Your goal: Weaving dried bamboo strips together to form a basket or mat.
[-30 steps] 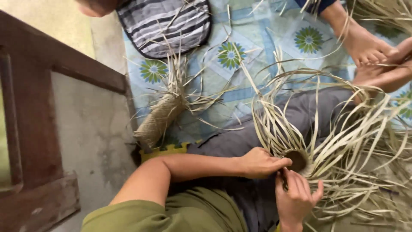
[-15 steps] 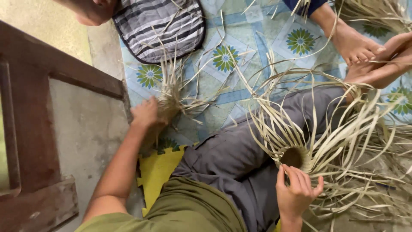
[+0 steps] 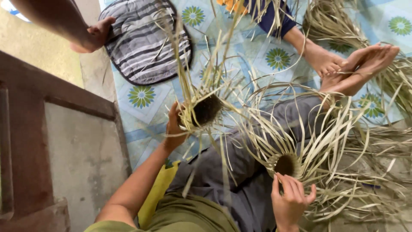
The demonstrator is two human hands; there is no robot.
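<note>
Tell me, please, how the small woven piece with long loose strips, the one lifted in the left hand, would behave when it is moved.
The woven piece is probably light: the left hand alone holds it up. Its loose strips look springy, bending rather than hanging limp. They would likely snag on the second woven piece close by.

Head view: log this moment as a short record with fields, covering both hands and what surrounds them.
left hand: grips a small half-woven basket, lifted, loose strips fanning out
right hand: fingers touch the rim of a second woven piece resting on the lap
lap: grey trousers
floor cover: blue floral mat
on the mat: striped cushion
other people: bare feet at upper right, another hand on the cushion's edge
</note>
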